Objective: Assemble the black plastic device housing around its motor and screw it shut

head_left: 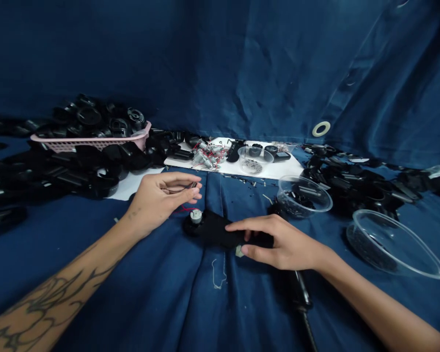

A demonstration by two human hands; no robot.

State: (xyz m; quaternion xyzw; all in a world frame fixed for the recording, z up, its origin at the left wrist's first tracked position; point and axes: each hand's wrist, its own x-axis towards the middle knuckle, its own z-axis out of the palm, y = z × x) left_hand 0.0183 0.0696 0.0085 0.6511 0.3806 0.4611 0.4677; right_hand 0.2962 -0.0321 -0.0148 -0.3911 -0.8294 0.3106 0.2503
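Note:
My left hand (163, 198) is closed in a pinch on a thin dark wire (179, 189) with a small dark tip. Just below it, a small silvery motor (196, 216) with red leads (186, 209) sits at the left end of a flat black plastic part (216, 230). My right hand (278, 242) has its fingers apart, the index fingertip touching that black part. Beside the right thumb is a scrap of pale green material (239, 251). A black-handled tool (298, 288) with a cord lies under the right wrist; its front end is hidden.
A pink basket (91, 143) heaped with black parts stands back left, black pieces around it. White sheets at the back hold motors with red wires (208, 155) and a clear tub (254, 159). Two clear bowls (304, 195) and black parts lie right. A tape roll (321, 129) is behind.

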